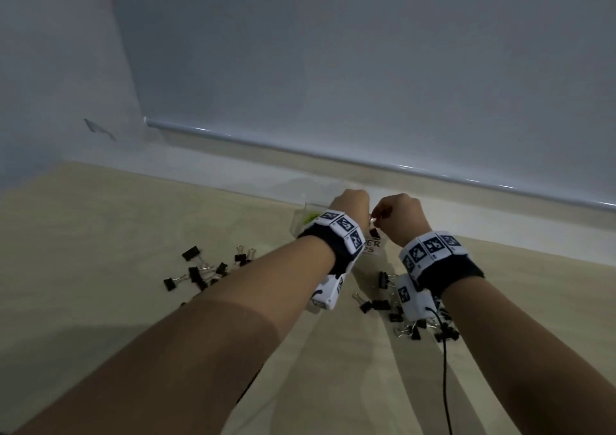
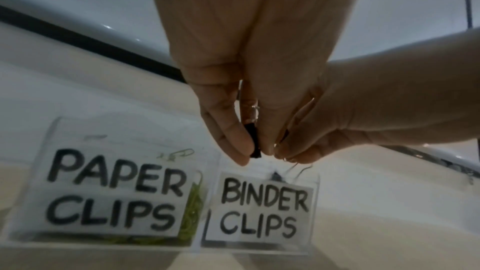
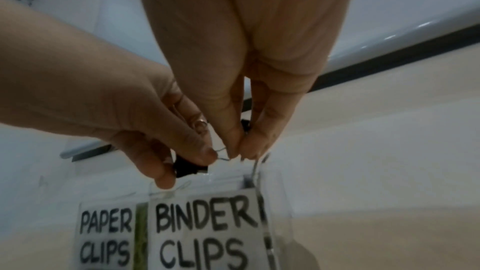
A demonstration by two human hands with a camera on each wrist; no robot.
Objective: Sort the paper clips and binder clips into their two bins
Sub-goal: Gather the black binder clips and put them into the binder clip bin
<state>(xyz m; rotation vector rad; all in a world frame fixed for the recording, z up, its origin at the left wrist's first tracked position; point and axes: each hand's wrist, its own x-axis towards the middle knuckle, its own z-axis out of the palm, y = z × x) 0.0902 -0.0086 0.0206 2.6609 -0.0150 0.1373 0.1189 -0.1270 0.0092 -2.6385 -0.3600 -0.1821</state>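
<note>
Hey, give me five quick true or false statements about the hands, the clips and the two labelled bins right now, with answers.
1. The left hand pinches a black binder clip. True.
2. The right hand is flat on the table. False: it is raised above the binder clips bin, pinching a binder clip.
3. The paper clips bin holds green paper clips. True.
4. The paper clips bin stands to the right of the binder clips bin. False: it stands to its left.
5. Black loose binder clips lie on the table. True.

Right hand [image 3: 241, 81] pinching wire handle, left hand [image 3: 145, 130] holding black binder clip [image 3: 191, 166], above BINDER CLIPS bin [image 3: 207, 231]
</note>
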